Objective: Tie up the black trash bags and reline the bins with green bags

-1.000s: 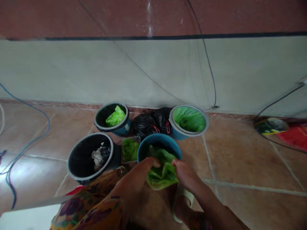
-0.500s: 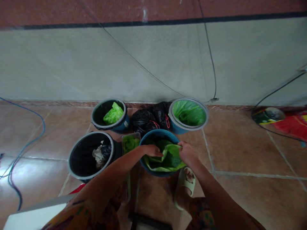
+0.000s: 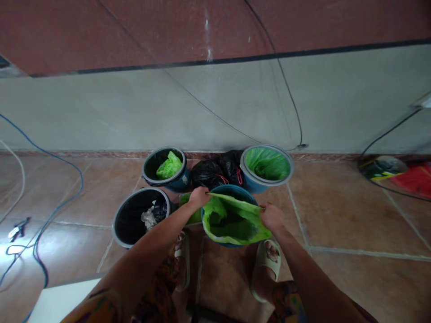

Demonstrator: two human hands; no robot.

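Observation:
A green plastic bag is stretched wide between my hands over a blue trash can that stands between my feet. My left hand pinches the bag's edge at the upper left of its mouth. On the other side my right hand grips the edge at the right. The bag's mouth gapes towards me, and its lower part sits inside the can. Beside the can, partly behind my left arm, is a clear box of green bags.
A black-lined can with crumpled waste stands left; another can holding a green bag is behind it. Tied black bags lie by the wall, beside a green-lined can. Cables cross the floor at left.
My left hand has moved up and left, from inside the can to its rim, pulling the green bag's mouth wider. My right hand still holds its side. The view has shifted slightly.

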